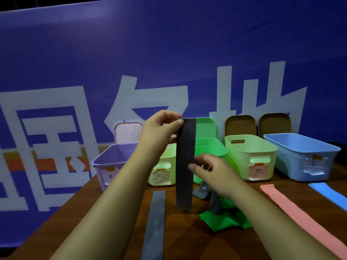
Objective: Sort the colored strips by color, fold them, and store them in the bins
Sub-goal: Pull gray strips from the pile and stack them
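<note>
My left hand [161, 128] pinches the top end of a dark grey strip [185, 166] and holds it up so that it hangs straight down above the table. My right hand [210, 169] touches the strip's right edge about halfway down with thumb and fingertips. A second grey strip [155, 222] lies flat on the wooden table [180, 246] below. Green strips [223, 220] lie in a crumpled pile under my right forearm, with some grey strip mixed in. A pink strip [293, 212] and a blue strip [328, 194] lie flat at the right.
Several open bins stand in a row at the table's far side: purple bin [110, 156], pale green bin [165, 175], bright green bin [212, 147], light yellow-green bin [249, 156], blue bin [304, 156]. Lids lean against a blue banner [169, 62] behind them.
</note>
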Available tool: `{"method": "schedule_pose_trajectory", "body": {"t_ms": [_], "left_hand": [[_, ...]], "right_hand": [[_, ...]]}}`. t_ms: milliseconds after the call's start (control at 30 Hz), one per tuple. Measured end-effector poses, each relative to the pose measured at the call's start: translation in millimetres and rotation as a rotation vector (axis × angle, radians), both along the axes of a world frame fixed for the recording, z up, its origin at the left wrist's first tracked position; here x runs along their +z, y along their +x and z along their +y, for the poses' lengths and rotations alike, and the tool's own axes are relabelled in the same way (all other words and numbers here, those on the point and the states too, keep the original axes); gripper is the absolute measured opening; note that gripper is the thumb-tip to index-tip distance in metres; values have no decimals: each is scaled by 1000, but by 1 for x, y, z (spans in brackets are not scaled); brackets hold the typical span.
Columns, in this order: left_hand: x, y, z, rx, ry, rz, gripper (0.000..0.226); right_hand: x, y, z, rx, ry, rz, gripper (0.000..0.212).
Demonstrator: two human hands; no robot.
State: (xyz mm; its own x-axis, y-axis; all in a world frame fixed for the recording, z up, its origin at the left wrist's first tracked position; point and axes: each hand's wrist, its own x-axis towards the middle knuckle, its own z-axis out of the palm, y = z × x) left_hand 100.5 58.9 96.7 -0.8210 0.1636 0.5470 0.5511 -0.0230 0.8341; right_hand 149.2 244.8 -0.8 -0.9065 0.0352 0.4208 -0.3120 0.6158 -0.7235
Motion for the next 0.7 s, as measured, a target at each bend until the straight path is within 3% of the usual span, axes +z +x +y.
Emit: {"method": "schedule_pose_trajectory", "body": {"t_ms": [100,233,367,567,700], "left_hand": [[-7,5,-10,-21,-8,-4,9],[-16,10,-25,-57,12,-27,15],[-32,15,-40,-101,60,-72,26],[-114,31,-60,-241,-295,-244,26],[-158,45,-76,-282,-293,-370,24]], "right_hand": [[23,-4,-10,49,-142,80,30],[51,-7,-27,159,-257,182,12],[63,-12,-39,166,-225,250,11],[67,-17,-52,168,-275,292,14],[63,-24,-62,102,-284,280,10]]}}
